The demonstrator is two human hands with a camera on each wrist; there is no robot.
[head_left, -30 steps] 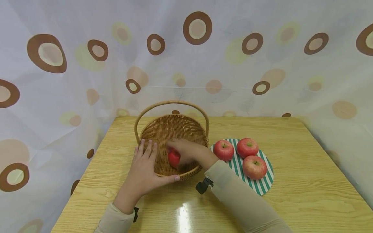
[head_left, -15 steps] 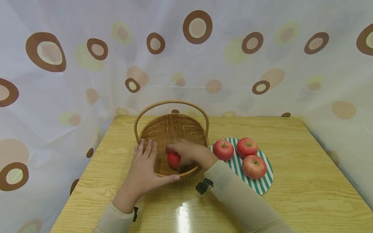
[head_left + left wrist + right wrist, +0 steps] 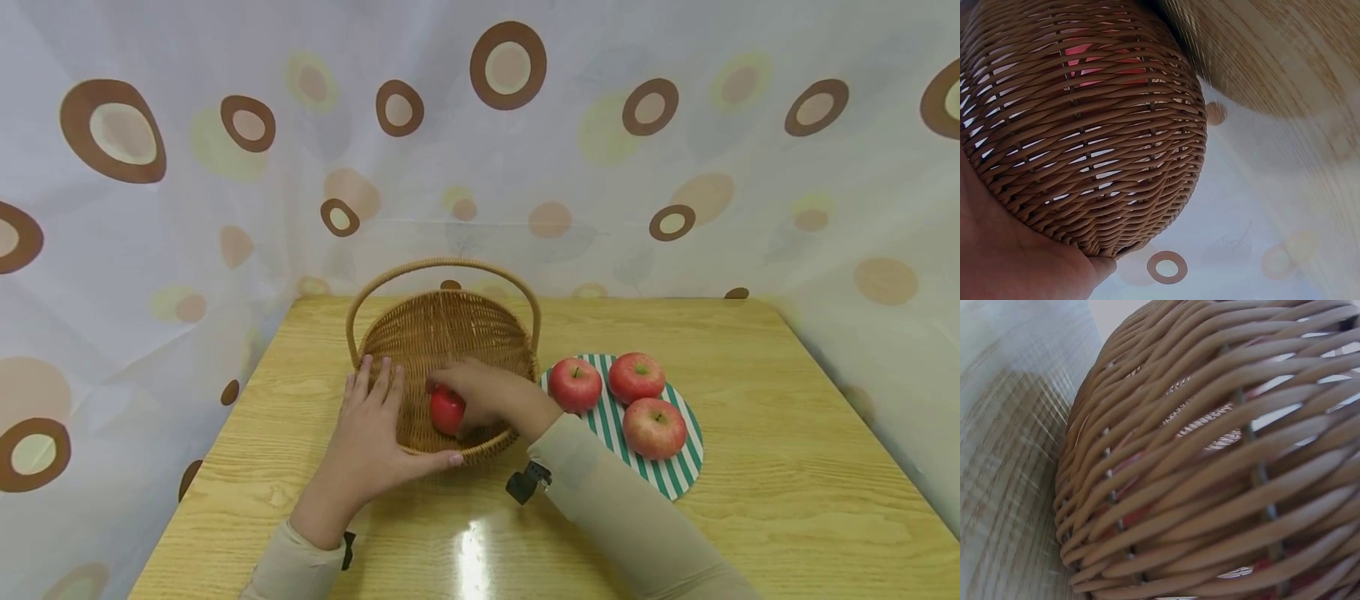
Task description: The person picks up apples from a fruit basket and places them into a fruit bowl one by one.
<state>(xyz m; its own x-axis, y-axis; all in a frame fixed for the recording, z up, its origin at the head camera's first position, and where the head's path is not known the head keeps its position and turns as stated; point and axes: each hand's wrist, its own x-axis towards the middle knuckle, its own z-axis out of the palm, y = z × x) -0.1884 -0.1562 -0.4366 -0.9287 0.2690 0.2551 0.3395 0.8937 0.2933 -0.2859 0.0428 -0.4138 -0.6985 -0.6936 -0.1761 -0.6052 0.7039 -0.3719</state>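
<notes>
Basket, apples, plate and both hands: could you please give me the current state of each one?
Basket: upright on the table, handle raised.
Apple in the basket: gripped by the right hand.
Right hand: inside the basket, fingers curled round that apple.
Left hand: fingers straight, resting against the basket's near-left rim.
Striped plate: flat, carrying three apples.

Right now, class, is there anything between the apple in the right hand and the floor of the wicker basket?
Nothing visible: the right hand grips the red apple low inside the woven wicker basket.
</notes>
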